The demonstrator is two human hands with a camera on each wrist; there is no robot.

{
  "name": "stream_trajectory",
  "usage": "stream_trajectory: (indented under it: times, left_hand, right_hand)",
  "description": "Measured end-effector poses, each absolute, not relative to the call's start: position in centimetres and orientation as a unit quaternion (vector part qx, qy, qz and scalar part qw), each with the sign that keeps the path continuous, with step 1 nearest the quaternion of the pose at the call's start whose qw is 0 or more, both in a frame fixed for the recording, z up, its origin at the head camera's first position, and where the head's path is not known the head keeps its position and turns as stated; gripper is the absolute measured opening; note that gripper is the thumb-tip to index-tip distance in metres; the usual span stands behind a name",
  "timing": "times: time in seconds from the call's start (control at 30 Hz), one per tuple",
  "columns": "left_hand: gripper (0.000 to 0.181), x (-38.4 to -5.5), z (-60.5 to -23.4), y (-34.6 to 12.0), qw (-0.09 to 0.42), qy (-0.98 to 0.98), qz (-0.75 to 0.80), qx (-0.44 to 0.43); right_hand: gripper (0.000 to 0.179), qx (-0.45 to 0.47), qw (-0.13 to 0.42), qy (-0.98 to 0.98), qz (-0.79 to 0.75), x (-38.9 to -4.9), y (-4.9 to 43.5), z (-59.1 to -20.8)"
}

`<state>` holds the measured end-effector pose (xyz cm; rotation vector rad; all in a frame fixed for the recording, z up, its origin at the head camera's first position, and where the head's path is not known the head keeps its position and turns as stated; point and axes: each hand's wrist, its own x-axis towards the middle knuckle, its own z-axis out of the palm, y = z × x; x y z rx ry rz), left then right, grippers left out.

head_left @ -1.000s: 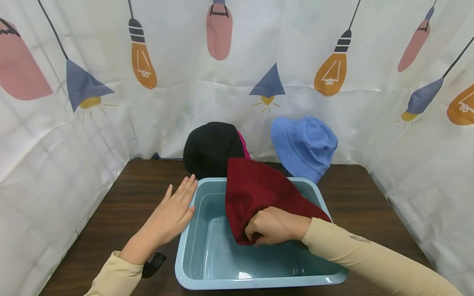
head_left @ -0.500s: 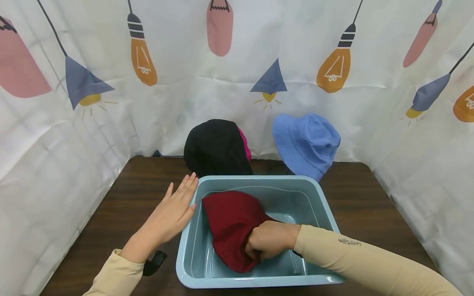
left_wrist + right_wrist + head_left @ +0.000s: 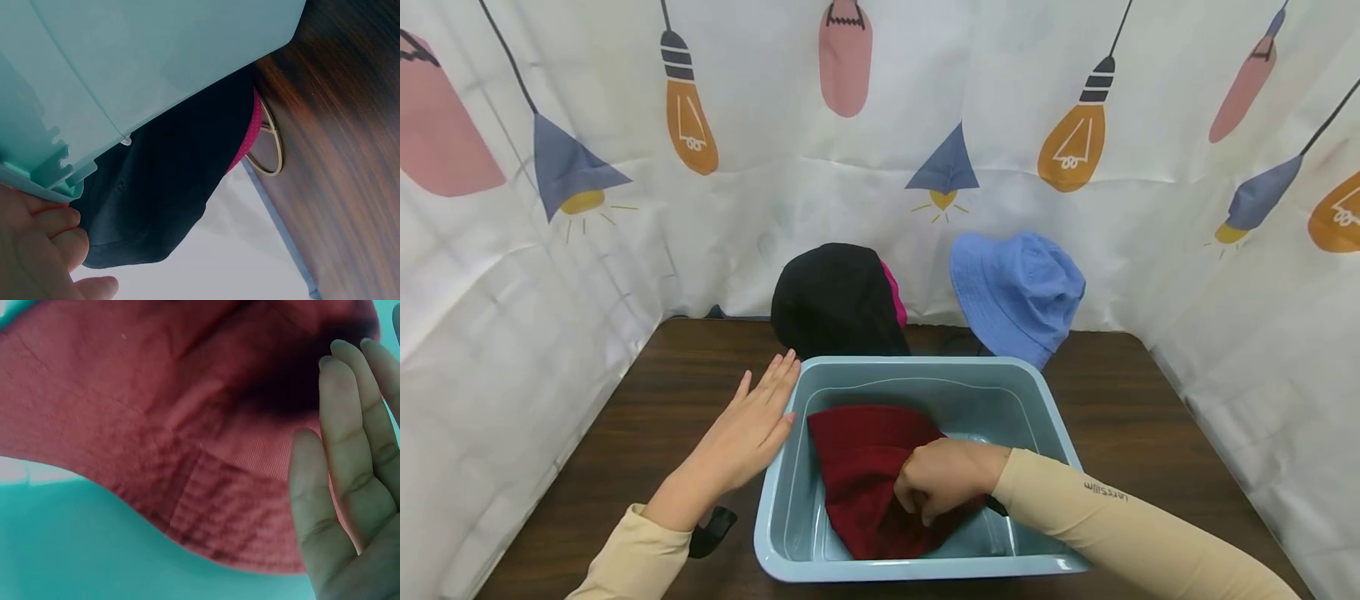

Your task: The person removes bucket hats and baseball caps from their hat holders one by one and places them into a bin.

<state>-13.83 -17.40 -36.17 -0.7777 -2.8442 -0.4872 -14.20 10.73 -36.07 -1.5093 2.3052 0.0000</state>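
A dark red bucket hat [image 3: 857, 475] lies in the light blue plastic basin [image 3: 925, 571], its brim spread toward the back left. My right hand [image 3: 949, 477] is over the hat's right side, fingers bent downward in the head view. Seen from the right wrist, the fingers [image 3: 347, 444] are nearly straight and loose beside the red cloth [image 3: 125, 406], pinching nothing. My left hand [image 3: 737, 437] lies with its fingers extended against the basin's left rim. In the left wrist view its fingertips [image 3: 59, 219] touch the rim's outer edge.
Behind the basin sit a black hat [image 3: 835, 300] with a pink lining and a blue bucket hat [image 3: 1018, 287]. Everything stands on a dark wooden table [image 3: 647, 400]. A white printed curtain [image 3: 865, 200] rises behind and at both sides.
My right hand has brought the red hat down from over the basin's back rim and laid it inside, flatter now. The left hand has kept its place at the rim.
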Motion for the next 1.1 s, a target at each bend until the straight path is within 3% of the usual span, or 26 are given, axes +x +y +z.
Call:
stream_trajectory:
  times: [0.83, 1.1]
  left_hand:
    - [0.059, -13.5, -36.3, -17.5, 0.091, -0.944, -0.194, -0.252]
    - [0.059, -13.6, -36.8, -17.2, 0.081, -0.943, -0.200, -0.252]
  right_hand:
    - [0.013, -0.528, 0.128, 0.838, -0.047, -15.2, 11.0, -34.0]
    - [0.013, -0.506, 0.139, 0.850, -0.048, -15.3, 11.4, -34.3]
